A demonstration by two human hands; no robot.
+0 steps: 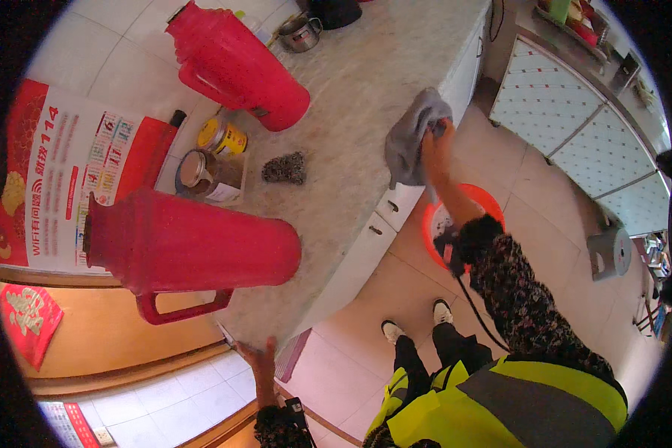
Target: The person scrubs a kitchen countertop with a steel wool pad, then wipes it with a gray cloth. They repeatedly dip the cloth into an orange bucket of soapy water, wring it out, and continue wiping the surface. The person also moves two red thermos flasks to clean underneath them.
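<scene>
My right hand (438, 148) grips a grey cloth (406, 143) at the front edge of a stone-look countertop (341, 168). Some of the cloth lies on the top and some hangs over the edge. At the counter's near corner, my left hand (260, 358) has its fingers spread and holds nothing; whether it touches the corner is hard to tell. Two red thermos jugs (201, 243) stand on the counter, the other one (246, 67) farther along. Between them lies a dark scouring pad (284, 168), near a yellow-labelled jar (231, 140) and a glass jar (193, 169).
A red basin (484, 196) stands on the floor below my right forearm. A grey stool (607, 255) and patterned cabinets (560, 112) are at the right. A metal mug (301, 35) sits farther along the counter. Drawers (364, 241) with handles line its front.
</scene>
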